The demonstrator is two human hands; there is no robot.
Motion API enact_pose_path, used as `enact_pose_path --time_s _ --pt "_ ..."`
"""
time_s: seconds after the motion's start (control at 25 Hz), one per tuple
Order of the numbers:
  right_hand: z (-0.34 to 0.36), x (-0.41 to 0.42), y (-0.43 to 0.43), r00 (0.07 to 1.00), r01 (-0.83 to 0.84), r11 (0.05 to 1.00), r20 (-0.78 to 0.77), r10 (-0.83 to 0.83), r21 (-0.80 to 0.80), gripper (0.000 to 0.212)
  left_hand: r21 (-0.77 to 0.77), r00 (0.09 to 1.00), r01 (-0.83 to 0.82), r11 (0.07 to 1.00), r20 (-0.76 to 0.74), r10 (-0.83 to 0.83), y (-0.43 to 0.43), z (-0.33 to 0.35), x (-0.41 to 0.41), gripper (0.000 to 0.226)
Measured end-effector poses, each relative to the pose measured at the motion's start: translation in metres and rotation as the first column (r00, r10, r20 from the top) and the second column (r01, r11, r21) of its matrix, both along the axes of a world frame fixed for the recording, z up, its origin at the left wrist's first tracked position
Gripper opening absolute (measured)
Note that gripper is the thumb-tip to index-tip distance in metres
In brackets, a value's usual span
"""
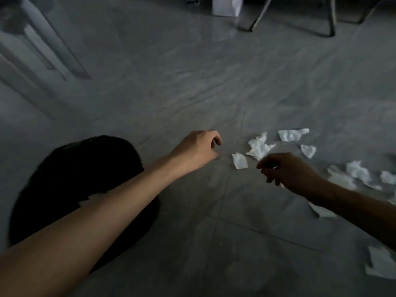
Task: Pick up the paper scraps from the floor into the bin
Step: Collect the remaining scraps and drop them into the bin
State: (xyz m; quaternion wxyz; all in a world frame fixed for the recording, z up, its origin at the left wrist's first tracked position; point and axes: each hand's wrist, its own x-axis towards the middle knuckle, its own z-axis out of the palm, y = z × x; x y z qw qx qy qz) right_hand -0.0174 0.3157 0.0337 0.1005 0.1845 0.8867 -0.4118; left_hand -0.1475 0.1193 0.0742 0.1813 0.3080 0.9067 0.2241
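**Reaching for the nearest scrap, with the bin at the left elbow**

The left forearm [85, 228] fills the lower left of the view, crossing over the black bin [64, 172]. A pale patch shows inside the bin beside the arm, probably paper already dropped there. The left hand [197, 148] hangs over bare floor [192, 93] with its fingers loosely curled; whether it holds anything cannot be told.

The paper scraps lie to the right on the grey floor. The nearest, a small flat scrap [240, 160], sits between the two hands. Just beyond it is a larger crumpled scrap [259, 146], then a flat torn piece [291, 135] and a small piece [308, 151]. More crumpled pieces [357, 171] trail towards the right edge, and two more lie near the right forearm: one [321, 211] partly under it and one [381, 264] at the lower right corner.

The right hand [285, 172] hovers just beside the crumpled scrap, its fingertips drawn towards each other. A pale sliver shows under its fingers, so it may be pinching a bit of paper already, though the dim light leaves this unsure.

To do this step well, I judge it best to take the crumpled scrap by a raised fold. The flat scrap needs a fingertip slid under an edge, since thin paper clings to smooth flooring. Gathering several into one palm before swinging left to the bin would save trips. A chair frame [300, 18] and a white bag [227, 5] stand well apart at the far side.
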Motion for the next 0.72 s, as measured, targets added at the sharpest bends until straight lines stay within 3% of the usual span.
enact_pose_path --time_s 0.08,0.2,0.36,0.44,0.56,0.64,0.72 --pt "-0.023 0.016 0.029 0.998 0.035 0.998 0.058 -0.038 0.047 0.012 -0.058 0.995 0.082 0.995 0.06 -0.079 0.032 -0.024 0.001 0.03" --pt "-0.067 0.036 0.065 0.98 -0.011 0.953 0.193 -0.05 0.303 0.029 -0.132 0.981 0.172 0.976 0.118 -0.157 0.063 -0.064 0.004 0.034" --pt "-0.109 0.029 0.088 0.986 0.007 0.885 0.144 -0.083 0.465 0.058 -0.162 0.977 0.203 0.966 0.093 -0.19 0.08 -0.109 -0.002 0.043" --pt "-0.122 0.02 0.089 0.983 0.036 0.877 0.14 -0.117 0.479 0.048 -0.163 0.979 0.206 0.965 0.034 -0.203 0.091 -0.127 -0.006 0.047" --pt "-0.136 0.018 0.083 0.993 0.056 0.888 0.071 -0.099 0.457 0.017 -0.2 0.974 0.213 0.956 -0.032 -0.224 0.108 -0.155 -0.009 0.052" --pt "-0.135 0.022 0.083 0.989 0.143 0.915 -0.02 -0.146 0.377 0.008 -0.176 0.976 0.205 0.963 -0.04 -0.215 0.114 -0.172 -0.014 0.04" --pt "-0.125 0.024 0.089 0.947 0.321 0.91 -0.083 -0.31 0.262 0.013 -0.094 0.981 0.189 0.978 -0.032 -0.192 0.114 -0.185 -0.019 0.017"
